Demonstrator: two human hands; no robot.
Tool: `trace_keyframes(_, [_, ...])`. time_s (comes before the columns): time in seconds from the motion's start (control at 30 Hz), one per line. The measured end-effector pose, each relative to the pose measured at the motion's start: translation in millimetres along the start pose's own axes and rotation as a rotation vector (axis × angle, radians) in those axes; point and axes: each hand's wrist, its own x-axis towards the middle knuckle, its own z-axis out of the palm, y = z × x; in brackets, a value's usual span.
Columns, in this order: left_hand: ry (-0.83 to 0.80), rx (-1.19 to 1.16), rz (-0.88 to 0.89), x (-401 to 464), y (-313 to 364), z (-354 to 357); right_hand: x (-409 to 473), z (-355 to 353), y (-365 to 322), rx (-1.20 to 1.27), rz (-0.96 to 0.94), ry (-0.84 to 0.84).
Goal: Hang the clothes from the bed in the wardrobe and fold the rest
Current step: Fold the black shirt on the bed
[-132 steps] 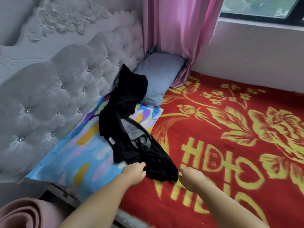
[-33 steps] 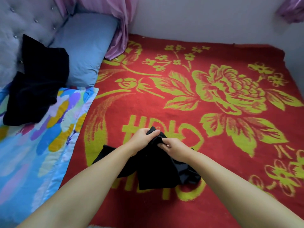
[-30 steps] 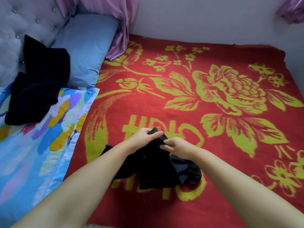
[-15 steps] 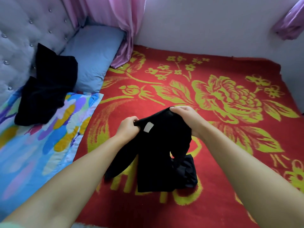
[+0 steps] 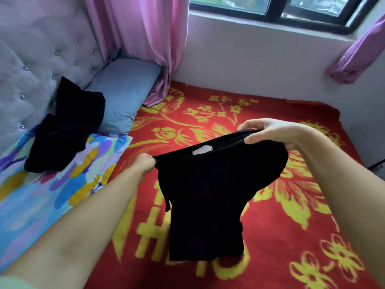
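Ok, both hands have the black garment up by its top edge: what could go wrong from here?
1. The left hand pinches only a corner of the garment, so it may slip.
2. The hem hangs close to the red blanket and could drag and bunch.
3. The other black clothes on the pillows might get forgotten.

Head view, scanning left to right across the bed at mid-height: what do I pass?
Headboard → black clothes pile → blue pillow → left hand → held black garment → right hand
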Motion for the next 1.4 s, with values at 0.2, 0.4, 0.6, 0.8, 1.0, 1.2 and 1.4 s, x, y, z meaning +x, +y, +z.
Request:
trace_keyframes(0.2, [-0.355,-0.283,0.176,-21.7,38.3,-36.6,6.9,-8.0,-0.8,-0.365,0.169,0.107])
trace_keyframes(0.4, [-0.432,-0.272,0.288,-45.2,90.7,-41.1,31.1,-30.3,2.5,-0.507,0.126,0.471])
trace_keyframes(0.6, [-0.263,1.125,0.718,-1.6,122.1,-49.1,68.6,-54.2,6.1,-0.779,0.195,0.780])
trace_keyframes(0.8, [0.440,0.727,0.816,30.4,234.4,-107.1,76.5,-132.2,-66.1,-0.652,0.012,1.217])
trace_keyframes(1.0, [0.620,0.572,1.041,4.1,255.5,-132.0,73.8,-147.8,-114.9,-0.455,-0.165,1.373])
trace_keyframes(1.2, [0.318,0.942,0.942,38.2,135.9,-114.5,104.1,-79.2,-34.3,-0.426,-0.262,0.996])
trace_keyframes(1.4, [-0.019,1.241,0.668,50.7,-42.1,-40.2,131.1,36.0,124.7,-0.689,-0.035,0.585])
